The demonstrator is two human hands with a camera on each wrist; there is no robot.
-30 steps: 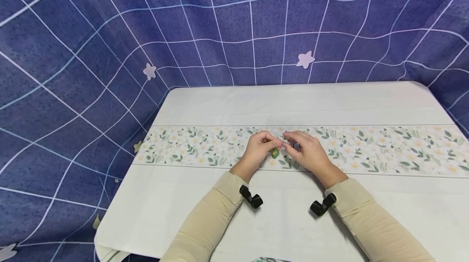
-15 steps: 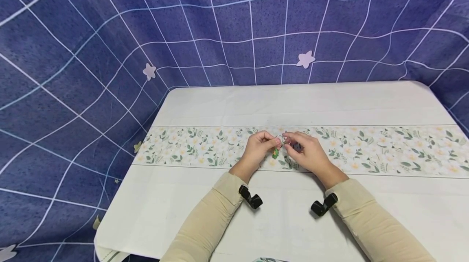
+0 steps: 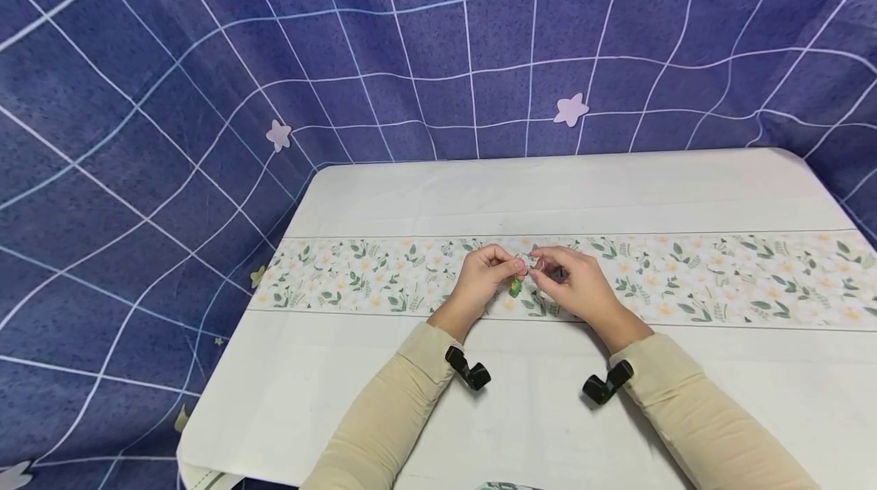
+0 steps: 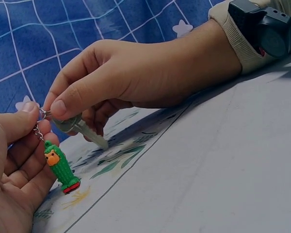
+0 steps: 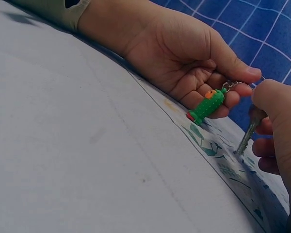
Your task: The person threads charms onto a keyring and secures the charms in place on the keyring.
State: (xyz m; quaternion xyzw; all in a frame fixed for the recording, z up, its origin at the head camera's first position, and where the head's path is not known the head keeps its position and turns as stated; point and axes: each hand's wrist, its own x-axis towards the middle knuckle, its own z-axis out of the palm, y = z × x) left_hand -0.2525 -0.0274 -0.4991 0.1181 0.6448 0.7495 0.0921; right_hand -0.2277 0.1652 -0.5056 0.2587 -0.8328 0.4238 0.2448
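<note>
My left hand [image 3: 479,277] pinches a metal key ring [image 4: 42,113] between thumb and fingertip. From it, on a short chain [image 4: 38,131], dangles a green cactus-like keychain figure [image 4: 60,166] with an orange face and a red base, hanging against my left fingers. Facing it, my right hand [image 3: 572,280] pinches the head of a key [image 4: 82,128] right at the ring; the toothed blade points downward. In the right wrist view the key [image 5: 247,138] is partly hidden behind my right thumb. Both hands meet over the floral band of the tablecloth.
A white tablecloth [image 3: 534,414] with a printed floral strip [image 3: 370,277] covers the table. Behind and to the left hangs a blue gridded curtain [image 3: 438,41] with pale stars. Black cameras [image 3: 469,370] are strapped at both wrists.
The ring between the fingertips shows more clearly than a second ago. My hands have shifted only slightly, and the green figure still hangs below my left fingers.
</note>
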